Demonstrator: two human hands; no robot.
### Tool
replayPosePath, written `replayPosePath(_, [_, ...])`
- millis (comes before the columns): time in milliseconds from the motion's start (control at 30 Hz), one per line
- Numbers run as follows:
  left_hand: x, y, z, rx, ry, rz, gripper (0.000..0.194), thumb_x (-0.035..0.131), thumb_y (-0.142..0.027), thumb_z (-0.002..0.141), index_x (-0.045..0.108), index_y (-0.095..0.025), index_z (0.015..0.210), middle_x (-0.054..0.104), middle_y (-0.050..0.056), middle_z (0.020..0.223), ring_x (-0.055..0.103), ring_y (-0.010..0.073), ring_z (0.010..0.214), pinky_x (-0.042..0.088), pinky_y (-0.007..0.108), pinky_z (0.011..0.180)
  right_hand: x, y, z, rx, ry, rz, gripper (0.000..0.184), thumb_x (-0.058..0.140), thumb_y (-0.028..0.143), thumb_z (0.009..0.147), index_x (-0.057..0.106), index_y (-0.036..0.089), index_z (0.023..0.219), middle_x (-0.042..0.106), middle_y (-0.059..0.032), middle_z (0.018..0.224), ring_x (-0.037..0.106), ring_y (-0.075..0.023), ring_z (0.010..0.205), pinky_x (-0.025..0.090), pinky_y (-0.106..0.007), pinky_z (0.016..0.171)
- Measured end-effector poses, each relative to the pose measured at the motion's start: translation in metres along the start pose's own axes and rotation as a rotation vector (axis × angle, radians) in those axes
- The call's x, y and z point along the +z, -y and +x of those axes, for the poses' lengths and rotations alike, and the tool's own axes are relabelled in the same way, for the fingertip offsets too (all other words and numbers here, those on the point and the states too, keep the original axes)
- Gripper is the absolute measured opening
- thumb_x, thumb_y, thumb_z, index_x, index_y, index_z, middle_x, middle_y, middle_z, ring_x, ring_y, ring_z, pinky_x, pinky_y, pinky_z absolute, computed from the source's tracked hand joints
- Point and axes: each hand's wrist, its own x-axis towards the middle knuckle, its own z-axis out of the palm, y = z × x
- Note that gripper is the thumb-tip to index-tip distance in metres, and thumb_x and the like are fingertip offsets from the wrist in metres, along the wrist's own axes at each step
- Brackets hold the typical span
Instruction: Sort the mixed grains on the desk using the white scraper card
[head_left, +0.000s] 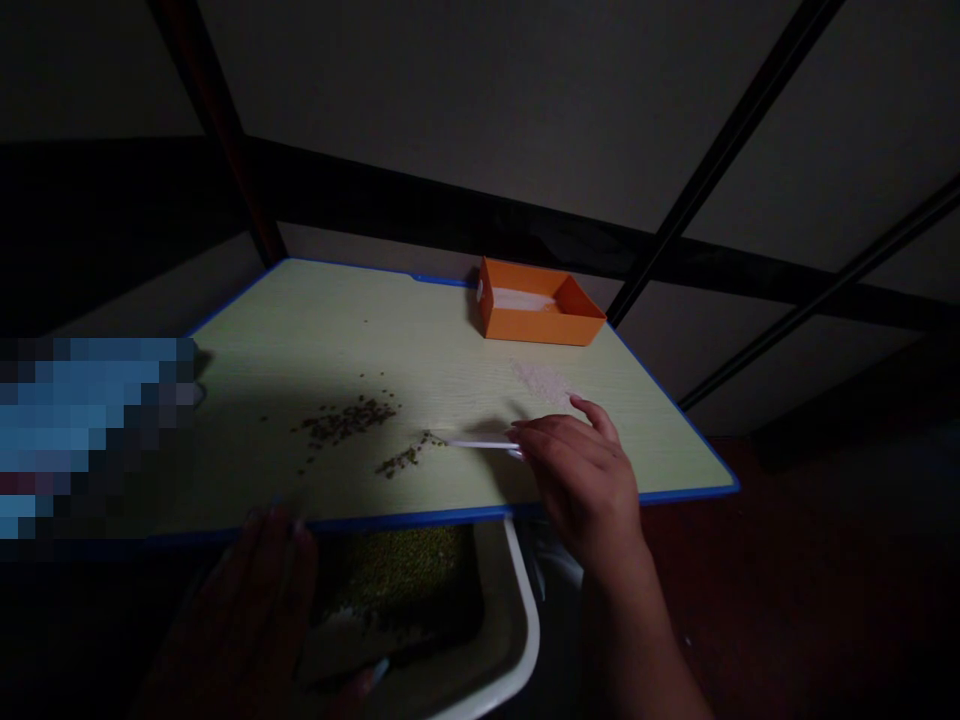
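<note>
My right hand (581, 475) is closed in a pinch on a thin white stick (484, 444), which points left over the table. At its tip lies a small cluster of green beans (405, 458), some mixed with pale bits. Farther left is a looser patch of dark brown seeds (349, 420). Small white grains (544, 382), looking like rice, are spread just beyond my right fingers. My left hand (247, 600) is in deep shadow at the table's near edge, fingers stretched and thumb apart, holding nothing visible. Below, a white basin (525, 610) contains many green beans.
The pale green table (442, 350) has a blue rim. An orange box (544, 325) with whitish contents stands at its far right corner. A pixelated blue area (90, 430) covers the left side. Dark-framed panels (465, 110) rise behind the table.
</note>
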Motion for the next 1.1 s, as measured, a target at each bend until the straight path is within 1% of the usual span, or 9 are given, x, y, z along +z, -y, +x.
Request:
replayPosePath(233, [-0.002, -0.002, 0.008, 0.050, -0.029, -0.003, 0.093, 0.054, -0.054, 0.078, 0.028, -0.001, 0.150, 0.020, 0.022, 0.167, 0.019, 0.0327, 0.157, 0.017, 0.042, 0.129, -0.012, -0.002, -0.001, 0.015, 0.041, 0.054, 0.021, 0.052, 0.007, 0.095, 0.064, 0.024, 0.096, 0.078, 0.0012, 0.089, 0.075, -0.0167, 0.090, 0.038, -0.046, 0.108])
replayPosePath(300, [-0.003, -0.002, 0.006, 0.051, -0.019, 0.019, 0.092, 0.053, -0.055, 0.078, 0.028, -0.002, 0.150, 0.022, 0.023, 0.166, 0.022, 0.0358, 0.155, 0.025, 0.048, 0.126, -0.013, -0.002, 0.000, 0.011, 0.033, 0.066, 0.020, 0.052, 0.008, 0.095, 0.063, 0.024, 0.095, 0.078, 0.0012, 0.089, 0.075, -0.0165, 0.090, 0.038, -0.046, 0.108])
replayPosePath(367, [-0.002, -0.002, 0.003, 0.023, 0.015, 0.049, 0.093, 0.052, -0.057, 0.079, 0.027, -0.004, 0.151, 0.022, 0.024, 0.166, 0.026, 0.0398, 0.153, 0.039, 0.056, 0.115, -0.013, -0.002, 0.000, 0.006, 0.019, 0.057, 0.020, 0.051, 0.008, 0.095, 0.063, 0.024, 0.095, 0.078, 0.0009, 0.089, 0.075, -0.0165, 0.089, 0.038, -0.046, 0.108])
replayPosePath(433, [-0.002, -0.002, 0.002, -0.002, 0.023, 0.060, 0.093, 0.050, -0.058, 0.079, 0.026, -0.006, 0.151, 0.022, 0.023, 0.166, 0.029, 0.0418, 0.152, 0.049, 0.059, 0.102, -0.011, -0.002, 0.000, 0.000, 0.013, 0.044, 0.021, 0.050, 0.008, 0.095, 0.063, 0.024, 0.096, 0.078, 0.0010, 0.089, 0.075, -0.0163, 0.089, 0.039, -0.047, 0.108])
replayPosePath(567, [-0.001, -0.002, 0.002, -0.008, 0.009, 0.052, 0.092, 0.049, -0.058, 0.079, 0.021, -0.011, 0.154, 0.023, 0.019, 0.167, 0.031, 0.0398, 0.151, 0.053, 0.059, 0.097, -0.010, -0.001, -0.001, 0.004, 0.030, 0.040, 0.023, 0.049, 0.008, 0.095, 0.064, 0.025, 0.097, 0.078, 0.0018, 0.089, 0.074, -0.0155, 0.089, 0.038, -0.047, 0.109])
replayPosePath(733, [-0.003, -0.003, 0.003, -0.007, 0.022, 0.067, 0.090, 0.043, -0.061, 0.082, 0.022, -0.008, 0.153, 0.021, 0.020, 0.167, 0.027, 0.0370, 0.154, 0.048, 0.055, 0.103, -0.013, 0.000, -0.001, 0.005, 0.037, 0.039, 0.023, 0.049, 0.008, 0.095, 0.064, 0.025, 0.096, 0.077, 0.0017, 0.087, 0.074, -0.0152, 0.088, 0.038, -0.048, 0.109])
replayPosePath(833, [-0.004, -0.004, 0.002, 0.014, 0.012, 0.073, 0.090, 0.047, -0.059, 0.082, 0.026, -0.005, 0.151, 0.023, 0.022, 0.166, 0.028, 0.0383, 0.153, 0.041, 0.054, 0.110, -0.014, -0.001, -0.001, -0.002, 0.027, 0.040, 0.021, 0.050, 0.008, 0.095, 0.063, 0.024, 0.095, 0.078, 0.0011, 0.088, 0.073, -0.0151, 0.088, 0.038, -0.048, 0.109])
replayPosePath(967, [-0.005, -0.005, 0.003, 0.005, 0.002, 0.070, 0.091, 0.047, -0.059, 0.082, 0.027, -0.003, 0.150, 0.022, 0.022, 0.166, 0.024, 0.0369, 0.154, 0.036, 0.053, 0.115, -0.012, 0.000, -0.001, -0.006, 0.031, 0.041, 0.021, 0.050, 0.008, 0.095, 0.064, 0.024, 0.098, 0.078, 0.0012, 0.089, 0.073, -0.0153, 0.088, 0.038, -0.048, 0.109])
replayPosePath(1100, [-0.007, -0.006, 0.005, 0.006, 0.007, 0.011, 0.089, 0.046, -0.061, 0.084, 0.028, -0.004, 0.150, 0.021, 0.020, 0.167, 0.021, 0.0329, 0.156, 0.021, 0.044, 0.127, -0.010, 0.004, 0.000, -0.020, 0.046, 0.069, 0.023, 0.049, 0.007, 0.096, 0.064, 0.024, 0.097, 0.078, 0.0012, 0.088, 0.073, -0.0149, 0.088, 0.037, -0.048, 0.108])
